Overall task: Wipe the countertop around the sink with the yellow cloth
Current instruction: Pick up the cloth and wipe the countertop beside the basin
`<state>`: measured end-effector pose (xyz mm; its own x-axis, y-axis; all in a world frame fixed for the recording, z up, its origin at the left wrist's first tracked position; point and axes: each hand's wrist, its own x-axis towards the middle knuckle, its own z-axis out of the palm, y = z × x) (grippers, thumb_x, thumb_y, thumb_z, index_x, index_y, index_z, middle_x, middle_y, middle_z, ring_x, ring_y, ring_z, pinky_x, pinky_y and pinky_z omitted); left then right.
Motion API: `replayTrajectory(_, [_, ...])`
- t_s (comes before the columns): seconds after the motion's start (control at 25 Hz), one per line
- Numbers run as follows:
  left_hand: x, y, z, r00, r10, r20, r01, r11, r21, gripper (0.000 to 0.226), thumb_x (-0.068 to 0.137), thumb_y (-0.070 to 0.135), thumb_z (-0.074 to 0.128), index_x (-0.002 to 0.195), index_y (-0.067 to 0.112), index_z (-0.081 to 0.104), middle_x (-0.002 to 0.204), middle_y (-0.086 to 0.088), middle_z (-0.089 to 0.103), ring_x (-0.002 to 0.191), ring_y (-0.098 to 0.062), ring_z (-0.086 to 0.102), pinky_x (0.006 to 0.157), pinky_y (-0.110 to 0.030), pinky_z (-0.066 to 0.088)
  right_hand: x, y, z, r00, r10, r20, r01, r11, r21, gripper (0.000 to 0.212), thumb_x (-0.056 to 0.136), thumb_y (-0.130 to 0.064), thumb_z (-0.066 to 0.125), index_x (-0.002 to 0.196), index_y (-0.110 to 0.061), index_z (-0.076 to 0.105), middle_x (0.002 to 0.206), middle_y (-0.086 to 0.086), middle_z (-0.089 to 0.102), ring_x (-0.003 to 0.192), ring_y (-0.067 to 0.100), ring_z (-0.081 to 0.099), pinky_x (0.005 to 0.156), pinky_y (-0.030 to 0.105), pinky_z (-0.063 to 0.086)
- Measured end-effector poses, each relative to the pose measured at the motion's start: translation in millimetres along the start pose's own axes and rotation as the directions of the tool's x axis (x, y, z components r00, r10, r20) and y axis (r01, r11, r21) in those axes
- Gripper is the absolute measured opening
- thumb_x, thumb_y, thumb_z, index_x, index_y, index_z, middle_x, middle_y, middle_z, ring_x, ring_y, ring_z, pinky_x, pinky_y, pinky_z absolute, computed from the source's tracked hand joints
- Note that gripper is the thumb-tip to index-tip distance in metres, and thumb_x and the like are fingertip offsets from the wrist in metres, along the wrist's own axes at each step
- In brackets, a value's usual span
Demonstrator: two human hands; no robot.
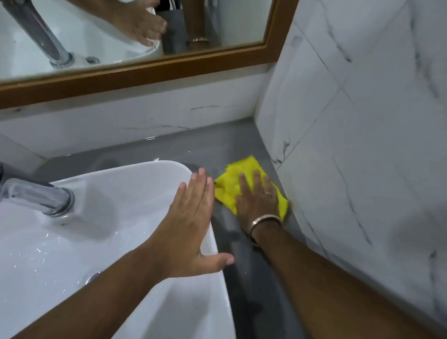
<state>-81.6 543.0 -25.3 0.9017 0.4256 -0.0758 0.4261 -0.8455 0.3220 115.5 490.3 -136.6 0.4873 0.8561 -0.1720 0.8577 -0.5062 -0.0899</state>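
The right hand (258,196) pressed flat, fingers spread, no closed grip, on the yellow cloth (232,185) on the bench (218,146); the left hand (192,219) rested open on the sink (140,173) rim.

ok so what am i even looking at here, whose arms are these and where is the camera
There is one picture, taken by a wide-angle camera worn on a person's head, looking forward and down. That is why both arms reach in from the bottom: they belong to the wearer. No machine is involved.

The right hand lies flat on a yellow cloth, pressing it onto the grey countertop near the marble wall. The left hand is open and holds nothing; it sits at the rim of the white sink. A chrome tap stands at the left. Above, a wood-framed mirror reflects the sink, the tap and a hand.
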Motion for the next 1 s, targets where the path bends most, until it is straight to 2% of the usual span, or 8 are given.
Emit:
replayTrajectory(0.08, [1.7,1.1,-1.4,1.000,0.006,-0.004,-0.006,1.000,0.002,0.120,0.074,0.077,0.047,0.151,0.001,-0.006,0.158,-0.019,-0.019,0.147,-0.033,-0.016,0.119,-0.056,0.005,-18.5,-15.6,19.2,0.955,-0.294,-0.039,0.292,0.955,-0.050,0.060,0.084,-0.042,0.035,0.143,-0.029,0.032,0.151,0.017,0.034,0.132,0.044,0.037,0.105,0.057,0.035])
replayTrajectory(0.16, [0.7,0.6,-1.8,1.000,0.003,-0.009,-0.003,1.000,-0.025,0.119,0.074,0.076,0.048,0.151,0.002,-0.006,0.158,-0.019,-0.018,0.147,-0.033,-0.015,0.119,-0.057,0.007,-70.9,-6.0,28.9,0.910,-0.415,0.001,0.415,0.909,-0.029,0.063,0.085,-0.044,0.043,0.144,-0.032,0.027,0.153,0.011,0.030,0.135,0.040,0.034,0.108,0.054,0.033])
replayTrajectory(0.28, [0.2,0.3,-0.4,1.000,0.002,0.001,-0.002,0.999,-0.043,0.119,0.074,0.074,0.049,0.150,0.005,-0.011,0.158,-0.018,-0.018,0.147,-0.032,-0.016,0.119,-0.058,0.007,-106.1,31.4,25.2,0.973,-0.191,-0.127,0.191,0.981,-0.008,0.059,0.086,-0.043,0.041,0.142,-0.027,0.033,0.151,0.011,0.033,0.132,0.039,0.039,0.104,0.052,0.035])
replayTrajectory(0.44, [2.4,-1.6,1.9,1.000,0.011,-0.012,-0.012,0.997,-0.071,0.118,0.074,0.072,0.049,0.149,0.010,-0.019,0.157,-0.014,-0.026,0.147,-0.031,-0.019,0.118,-0.057,0.001,-3.3,19.5,4.1,0.968,0.219,-0.121,-0.209,0.974,0.086,0.058,0.084,-0.044,0.036,0.136,-0.021,0.044,0.142,0.019,0.047,0.125,0.043,0.047,0.098,0.053,0.042])
replayTrajectory(0.56, [3.2,-1.9,2.2,1.000,-0.010,0.005,0.011,0.999,-0.035,0.117,0.074,0.073,0.049,0.151,0.007,-0.010,0.158,-0.015,-0.021,0.147,-0.031,-0.018,0.118,-0.058,0.001,-20.4,-13.6,20.8,0.973,-0.101,-0.209,0.099,0.995,-0.023,0.060,0.089,-0.041,0.042,0.145,-0.023,0.030,0.147,0.019,0.039,0.131,0.042,0.040,0.104,0.053,0.037])
replayTrajectory(0.68, [4.4,-0.4,-3.1,0.999,-0.032,0.040,0.032,0.999,-0.005,0.117,0.075,0.077,0.044,0.151,0.008,-0.011,0.158,-0.015,-0.021,0.147,-0.030,-0.019,0.119,-0.057,0.001,-171.8,0.3,37.6,0.952,-0.290,-0.101,0.286,0.957,-0.045,0.061,0.093,-0.040,0.032,0.149,-0.029,0.010,0.156,0.007,0.023,0.137,0.037,0.026,0.109,0.049,0.024])
replayTrajectory(0.8, [1.1,0.4,-6.5,0.999,-0.015,0.044,0.018,0.998,-0.060,0.117,0.076,0.077,0.046,0.150,0.011,-0.016,0.158,-0.015,-0.024,0.146,-0.028,-0.023,0.119,-0.056,-0.003,-229.5,42.9,32.5,0.969,-0.243,-0.045,0.240,0.969,-0.065,0.056,0.095,-0.047,0.017,0.148,-0.030,0.014,0.160,0.005,0.001,0.139,0.039,0.022,0.109,0.050,0.021])
replayTrajectory(1.0, [1.6,-2.4,-1.4,1.000,-0.013,0.020,0.014,0.999,-0.036,0.116,0.075,0.078,0.044,0.152,0.012,-0.012,0.159,-0.017,-0.021,0.145,-0.029,-0.024,0.118,-0.053,-0.008,-67.0,19.9,-0.9,0.975,0.213,-0.063,-0.209,0.976,0.070,0.060,0.087,-0.050,0.027,0.139,-0.023,0.037,0.144,0.021,0.043,0.126,0.048,0.044,0.094,0.061,0.044])
